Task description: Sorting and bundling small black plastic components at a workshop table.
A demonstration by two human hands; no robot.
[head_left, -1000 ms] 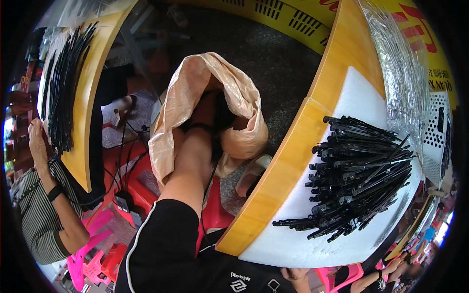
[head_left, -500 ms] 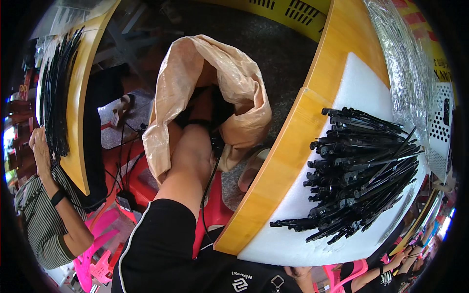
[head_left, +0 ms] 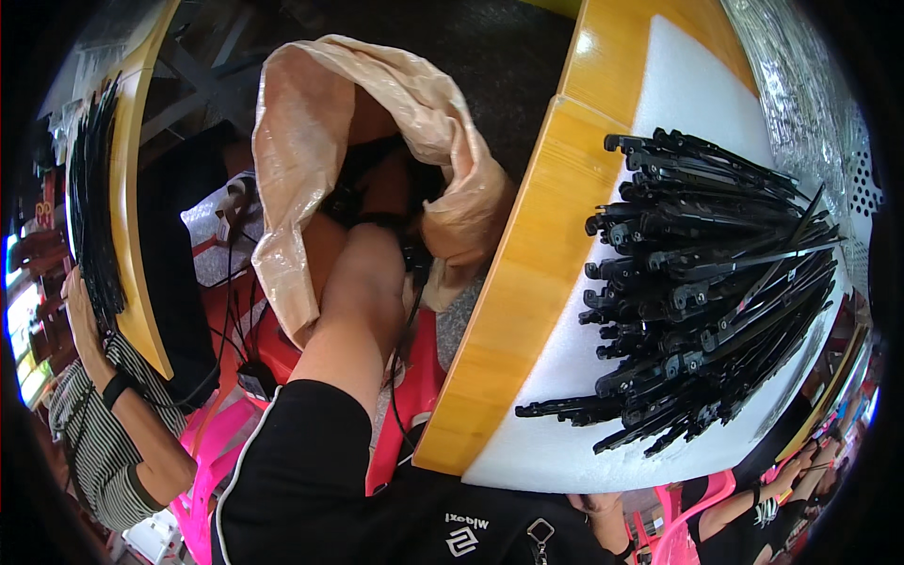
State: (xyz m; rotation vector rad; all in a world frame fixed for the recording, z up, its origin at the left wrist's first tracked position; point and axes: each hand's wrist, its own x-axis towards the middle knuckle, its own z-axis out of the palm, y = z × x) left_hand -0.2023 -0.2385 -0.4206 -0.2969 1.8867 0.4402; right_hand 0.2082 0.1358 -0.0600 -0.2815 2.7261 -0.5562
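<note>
My left arm, bare below a black sleeve, reaches down into the wide mouth of a crinkled tan plastic sack [head_left: 282, 235]. A dark band crosses the arm at the opening. Past it, skin of my left hand [head_left: 381, 193] shows in shadow between black shapes; its fingers and anything in them are hidden. A thin black cord [head_left: 407, 344] runs along that arm. To the right, a heap of long, thin black strips with notched ends [head_left: 678, 282] lies on a white foam sheet [head_left: 537, 452], away from the hand. I cannot make out my right hand.
The foam covers a yellow wooden table [head_left: 513, 282], with clear plastic wrap [head_left: 800, 85] along its far side. A red stool [head_left: 428, 353] is below my arm. At left, a person's hand [head_left: 83, 320] touches black strands [head_left: 99, 217] on another board. Pink chairs [head_left: 212, 471] stand behind.
My view has shifted, so the sack sits higher and further left, and the table with the black strips has risen. My left arm stays inside the sack.
</note>
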